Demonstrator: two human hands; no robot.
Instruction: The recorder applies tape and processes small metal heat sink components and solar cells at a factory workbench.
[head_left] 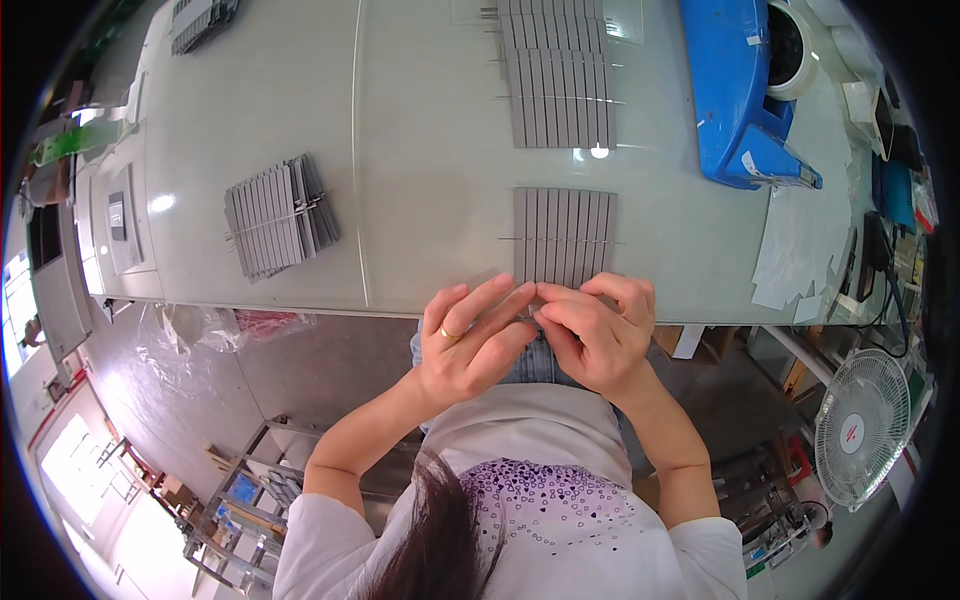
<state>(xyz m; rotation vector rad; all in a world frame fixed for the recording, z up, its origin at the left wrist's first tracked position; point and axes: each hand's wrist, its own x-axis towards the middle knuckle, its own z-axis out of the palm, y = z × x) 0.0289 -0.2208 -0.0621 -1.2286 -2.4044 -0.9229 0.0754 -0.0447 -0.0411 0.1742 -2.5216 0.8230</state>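
Grey panel of flat, narrow strips laid edge to edge (565, 225) rested on the pale, glossy tabletop (430, 200), toward one o'clock from where the fingertips met. Its outline was nearly square; the strips' long axis ran from twelve to six, while a thin, light-coloured wire (508, 239) crossed them from nine to three. The right hand (603, 335) was nearer—its raised fingers overlapped the panel's six o'clock edge in view, though whether they touched it could not be told. That hand was half curled, thumb and forefinger close together as in a pinch. The left hand (470, 340), toward eight o'clock of the panel, was loosely half open, its fingers stretched toward the right hand's tips. Whether anything fine was held between them—I could not tell.
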